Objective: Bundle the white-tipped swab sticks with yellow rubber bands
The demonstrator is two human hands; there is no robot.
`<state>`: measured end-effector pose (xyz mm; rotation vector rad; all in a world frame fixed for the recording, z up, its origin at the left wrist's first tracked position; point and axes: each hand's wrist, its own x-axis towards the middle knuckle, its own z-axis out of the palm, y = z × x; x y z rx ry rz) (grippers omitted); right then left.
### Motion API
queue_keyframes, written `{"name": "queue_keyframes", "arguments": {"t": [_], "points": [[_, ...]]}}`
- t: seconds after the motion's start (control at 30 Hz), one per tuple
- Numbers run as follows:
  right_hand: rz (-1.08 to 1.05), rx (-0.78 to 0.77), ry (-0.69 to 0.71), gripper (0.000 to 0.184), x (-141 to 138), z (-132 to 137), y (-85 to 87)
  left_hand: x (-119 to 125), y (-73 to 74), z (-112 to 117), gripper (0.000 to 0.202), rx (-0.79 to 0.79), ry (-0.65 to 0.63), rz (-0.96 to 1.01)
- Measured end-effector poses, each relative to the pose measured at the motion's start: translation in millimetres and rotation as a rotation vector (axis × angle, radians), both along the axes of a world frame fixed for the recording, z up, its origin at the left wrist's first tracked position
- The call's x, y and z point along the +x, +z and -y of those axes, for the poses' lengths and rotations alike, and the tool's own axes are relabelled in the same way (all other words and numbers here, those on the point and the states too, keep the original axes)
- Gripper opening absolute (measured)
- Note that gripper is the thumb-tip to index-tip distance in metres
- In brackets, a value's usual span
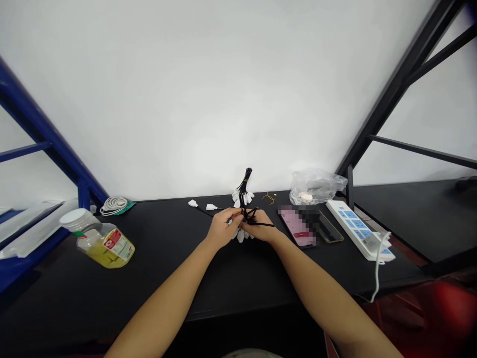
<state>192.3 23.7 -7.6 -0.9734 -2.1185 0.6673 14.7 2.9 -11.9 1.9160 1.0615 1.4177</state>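
My left hand and my right hand meet at the middle of the black table, fingers pinched together on a bunch of thin black cables with white plugs. Some white plug ends hang below my fingers. Just behind stands a tied bundle of black cables with white plugs at its base. Two loose white-plug cables lie to the left of it on the table.
A tilted plastic jar of yellow liquid lies at the left. A coiled white cable sits at the back left. To the right are a phone, a crumpled plastic bag and a white power strip. Yellow twist ties lie behind.
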Motion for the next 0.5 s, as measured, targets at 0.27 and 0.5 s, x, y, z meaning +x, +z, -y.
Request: {"name": "queue_keyframes", "arguments": {"t": [0.27, 0.5], "points": [[0.045, -0.001, -0.104, 0.014, -2.3, -1.8, -0.5, -31.5, -15.8, -30.8, 0.027, -0.048, 0.174, -0.068], [0.053, -0.035, -0.151, 0.014, -4.2, -0.5, 1.4, -60.2, -36.6, -48.3, 0.04, -0.133, 0.222, -0.668]]}}
